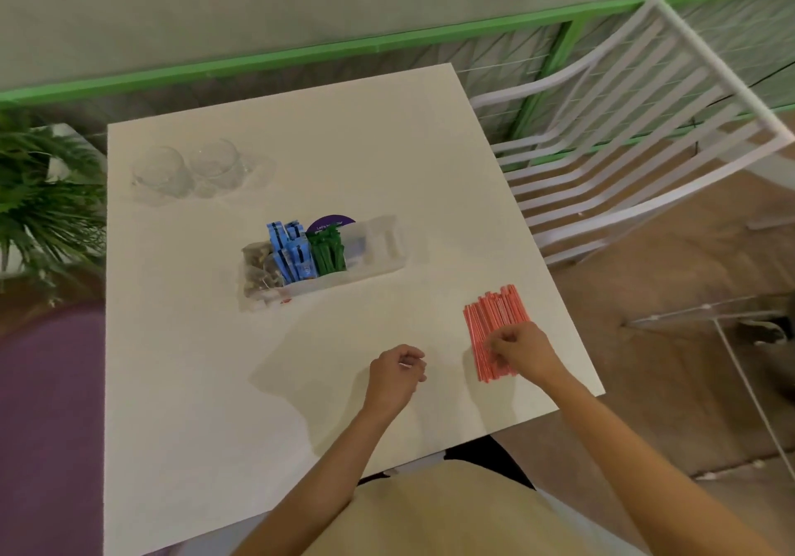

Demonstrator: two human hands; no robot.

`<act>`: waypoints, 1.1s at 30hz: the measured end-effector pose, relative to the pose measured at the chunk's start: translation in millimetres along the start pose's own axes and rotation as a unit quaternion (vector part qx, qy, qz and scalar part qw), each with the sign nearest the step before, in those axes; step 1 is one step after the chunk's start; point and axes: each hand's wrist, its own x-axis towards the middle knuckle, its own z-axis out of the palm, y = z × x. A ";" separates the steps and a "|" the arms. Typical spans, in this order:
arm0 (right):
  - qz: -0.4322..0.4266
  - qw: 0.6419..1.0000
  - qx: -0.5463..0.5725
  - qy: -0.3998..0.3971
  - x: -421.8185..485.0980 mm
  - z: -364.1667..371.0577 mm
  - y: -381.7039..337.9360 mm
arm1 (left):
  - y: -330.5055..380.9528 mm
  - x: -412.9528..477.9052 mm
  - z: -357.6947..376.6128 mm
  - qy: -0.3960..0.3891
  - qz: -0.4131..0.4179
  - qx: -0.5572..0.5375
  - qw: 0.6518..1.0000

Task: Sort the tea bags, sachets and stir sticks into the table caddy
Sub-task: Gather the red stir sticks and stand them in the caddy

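Gathering the red stir sticks point(495, 329) on the desk point(258, 383), I curled my right hand point(518, 351) onto them; left hand point(398, 372) hung loosely curled, empty. I judged squaring the bundle necessary before transfer to the caddy point(378, 250).

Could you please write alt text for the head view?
A person's right hand rests on a pile of red stir sticks on a white table; the left hand hovers beside it. A clear caddy holds blue and green sachets.

Right hand point(522, 351) fingers on red stir sticks point(494, 323) near-right on table point(215, 405); left hand point(395, 375) curled beside, caddy point(318, 261) mid-table.
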 end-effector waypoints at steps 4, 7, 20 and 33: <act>0.000 0.999 -0.023 -0.027 24.8 -24.4 15.2 | 11.5 11.1 38.2 0.062 -0.035 -0.013 0.997; -0.008 0.998 -0.020 -0.051 39.8 -38.5 30.7 | 21.2 16.7 68.6 0.114 -0.033 0.042 0.992; -0.030 0.991 -0.043 -0.125 68.6 -64.8 45.2 | 52.7 35.9 133.4 0.168 -0.019 0.219 0.961; -0.049 0.984 -0.036 -0.167 77.1 -62.6 44.7 | 56.3 45.4 128.0 0.182 -0.056 0.194 0.962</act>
